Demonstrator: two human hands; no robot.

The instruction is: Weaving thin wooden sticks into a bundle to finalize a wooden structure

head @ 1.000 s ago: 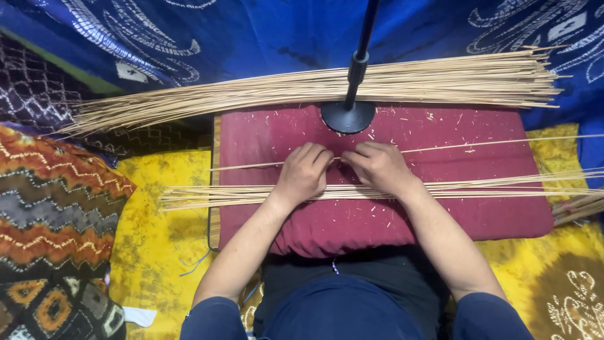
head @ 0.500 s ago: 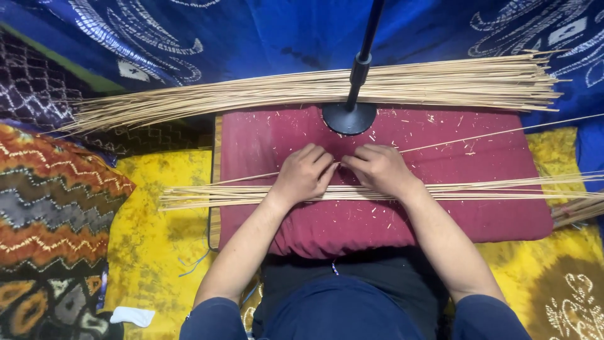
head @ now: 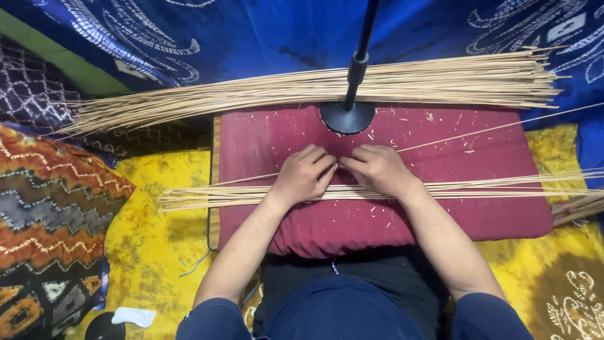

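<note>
My left hand [head: 305,174] and my right hand [head: 376,170] meet fingertip to fingertip over a maroon cushion [head: 491,208], both pinching one thin pale stick [head: 478,131] that slants up to the right. Under my hands lies a flat row of thin sticks [head: 207,196] running left to right across the cushion. A large bundle of the same sticks [head: 440,82] lies beyond the cushion.
A black stand with a round base [head: 347,117] rises at the cushion's far edge. Blue patterned cloth [head: 251,38] covers the back, yellow cloth [head: 151,239] lies at both sides, and a zigzag-patterned textile [head: 44,233] is at left. A small black and white object [head: 113,321] sits bottom left.
The single stick between my hands has tilted, its right end rising toward the far right. My hands stay together at the cushion's middle.
</note>
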